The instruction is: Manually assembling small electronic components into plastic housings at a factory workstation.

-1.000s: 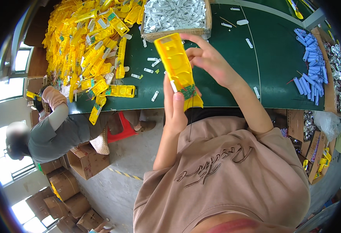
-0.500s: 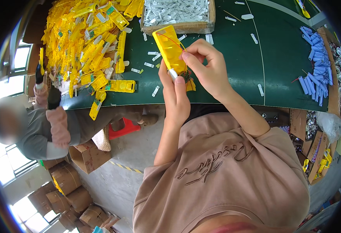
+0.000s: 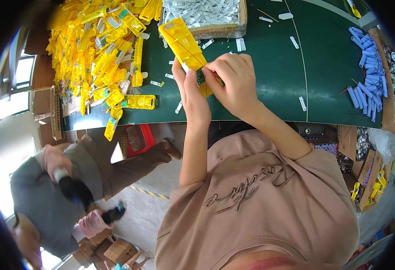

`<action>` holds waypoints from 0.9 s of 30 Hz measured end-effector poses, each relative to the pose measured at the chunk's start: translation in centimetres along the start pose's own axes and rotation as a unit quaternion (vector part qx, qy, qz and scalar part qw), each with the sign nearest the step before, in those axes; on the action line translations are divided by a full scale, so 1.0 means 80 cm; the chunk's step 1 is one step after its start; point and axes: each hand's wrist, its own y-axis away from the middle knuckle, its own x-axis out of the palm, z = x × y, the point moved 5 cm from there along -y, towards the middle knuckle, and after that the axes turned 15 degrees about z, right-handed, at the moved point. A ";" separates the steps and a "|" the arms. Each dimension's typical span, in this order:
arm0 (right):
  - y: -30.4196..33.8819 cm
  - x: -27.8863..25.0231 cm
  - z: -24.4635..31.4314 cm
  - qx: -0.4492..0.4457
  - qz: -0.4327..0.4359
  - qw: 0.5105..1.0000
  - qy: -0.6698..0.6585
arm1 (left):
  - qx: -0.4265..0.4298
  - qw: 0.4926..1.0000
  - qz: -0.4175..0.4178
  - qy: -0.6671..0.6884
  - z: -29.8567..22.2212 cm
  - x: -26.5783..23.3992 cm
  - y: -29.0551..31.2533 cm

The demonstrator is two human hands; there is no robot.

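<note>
My left hand (image 3: 193, 96) grips a long yellow plastic housing (image 3: 176, 38) by its lower part, holding it tilted above the table. Inside the housing a thin red wire (image 3: 191, 53) runs lengthwise toward a small green circuit board (image 3: 200, 77) at the lower end. A small white part (image 3: 185, 67) shows beside my left thumb. My right hand (image 3: 235, 83) is closed, thumb and forefinger pinching the red wire near the board. The fingertips partly hide the wire's end and the board.
On the green table (image 3: 269, 81), a heap of yellow housings (image 3: 94, 54) lies left and a box of white plastic pieces (image 3: 206, 18) stands behind. Blue cylindrical cells (image 3: 364, 76) are piled right beside a carton of metal parts (image 3: 393, 67). A co-worker (image 3: 58, 193) is at the left.
The housing has shifted left and away from me. The red wire, raised in a loop before, now lies along the housing, with my right fingers closer to the board. The co-worker has moved.
</note>
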 end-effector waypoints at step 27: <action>0.020 -0.242 -0.293 0.222 0.167 0.849 0.450 | -0.020 0.974 0.193 0.117 0.030 0.050 -0.081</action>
